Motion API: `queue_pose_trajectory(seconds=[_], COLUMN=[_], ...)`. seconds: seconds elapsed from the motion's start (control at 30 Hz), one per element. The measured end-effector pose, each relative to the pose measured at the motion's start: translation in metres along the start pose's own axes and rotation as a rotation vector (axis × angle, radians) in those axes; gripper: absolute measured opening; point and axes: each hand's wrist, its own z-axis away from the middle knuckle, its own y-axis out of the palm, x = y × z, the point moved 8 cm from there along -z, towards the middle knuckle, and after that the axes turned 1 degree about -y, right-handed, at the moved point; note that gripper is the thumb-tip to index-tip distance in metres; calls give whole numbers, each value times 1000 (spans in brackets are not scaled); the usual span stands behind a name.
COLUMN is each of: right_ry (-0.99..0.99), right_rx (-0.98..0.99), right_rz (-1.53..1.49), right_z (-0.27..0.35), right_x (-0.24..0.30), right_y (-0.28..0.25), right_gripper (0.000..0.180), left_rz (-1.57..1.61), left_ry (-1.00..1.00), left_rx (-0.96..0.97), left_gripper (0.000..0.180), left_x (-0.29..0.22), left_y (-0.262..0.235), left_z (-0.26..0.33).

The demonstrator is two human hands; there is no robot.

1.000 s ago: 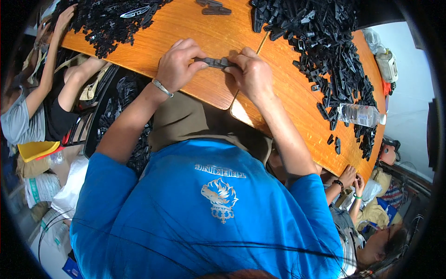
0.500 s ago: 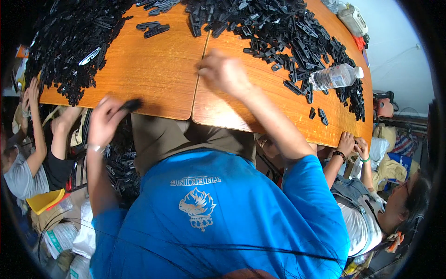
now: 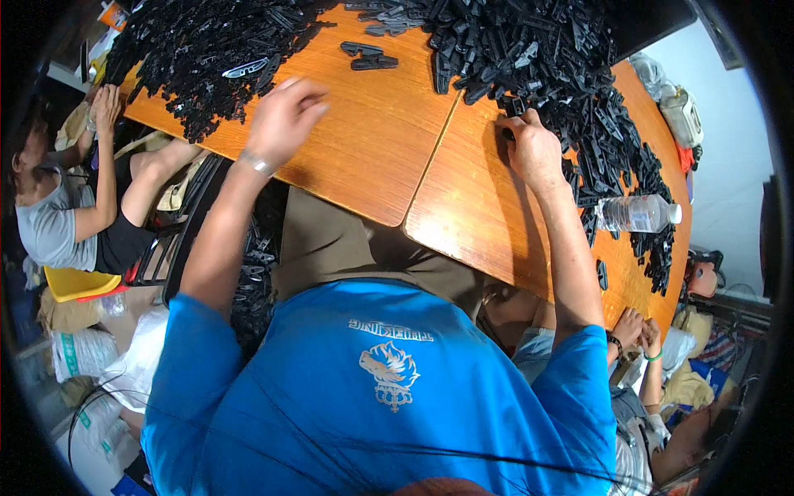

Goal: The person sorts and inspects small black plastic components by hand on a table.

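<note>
Wooden table point(image 3: 356, 132) bears black clips point(image 3: 538, 58) beside right hand point(image 3: 533, 147), grip unclear

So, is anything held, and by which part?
No item shows in the left hand. The right hand is at the right-hand pile of black parts; whether it grips one, and where, cannot be told.

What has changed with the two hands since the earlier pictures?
First both hands held one black piece; then the left hand carried it to the table's near edge, and is now back above the tabletop, looking empty. The right hand moved rightward to the pile of black clips; whether it holds one is unclear. The bottle and two loose clips ahead stayed put.
</note>
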Motion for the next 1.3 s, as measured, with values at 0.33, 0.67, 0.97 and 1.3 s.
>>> queue_pose_trajectory(seconds=[0.33, 0.67, 0.97, 1.3], right_ry=[248, 164, 67, 6], right_rx=[-241, -78, -19, -115], right_rz=[-509, -862, -565, -583], right_z=[21, 45, 53, 41], right_x=[33, 102, 111, 117], right_y=[-9, 12, -8, -20], right_gripper=[27, 24, 22, 25], left_rz=[-394, -17, -268, 38], left_ry=[78, -209, 392, 305], left_rx=[-79, 178, 11, 109], left_gripper=[30, 29, 23, 21], left_x=[-1, -28, -51, -52], left_y=[77, 81, 74, 69], left_z=[-96, -28, -30, 2])
